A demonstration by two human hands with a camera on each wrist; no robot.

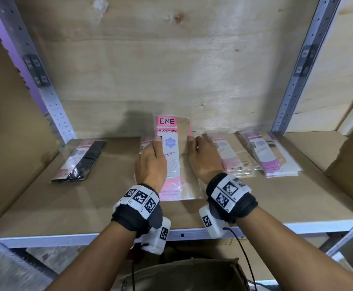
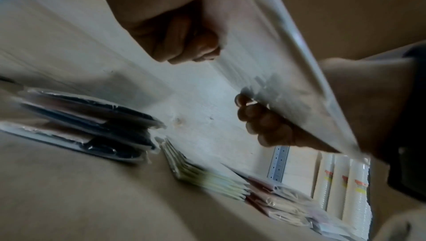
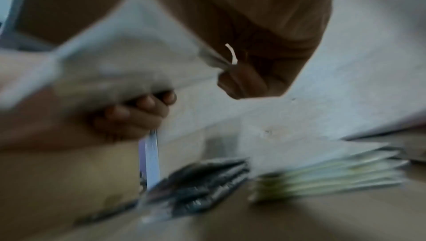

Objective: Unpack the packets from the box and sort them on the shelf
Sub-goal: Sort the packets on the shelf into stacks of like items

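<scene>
Both hands hold one beige stocking packet (image 1: 174,156) above the middle of the shelf (image 1: 87,206), its far end tipped up toward the back panel. The left hand (image 1: 150,162) has its grip closed on the packet's left edge, thumb on top and fingers (image 2: 253,115) curled beneath; the right hand (image 1: 204,159) grips the right edge in the same way. The step in hand looks like placing: the packet hangs over a stack of pale packets (image 2: 207,177) at the shelf's centre, so the next move likely calls for lowering it flat, squaring its edges with that stack, then letting go.

Black packets (image 1: 81,160) lie toward the shelf's left edge. More beige packets (image 1: 234,158) and a pink-and-purple pile (image 1: 270,156) sit toward the right edge. The shelf is a brown board with a white front rail, set in perforated metal uprights (image 1: 293,80) against a plywood back (image 1: 150,59). An open cardboard box (image 1: 192,274) stands below the front edge.
</scene>
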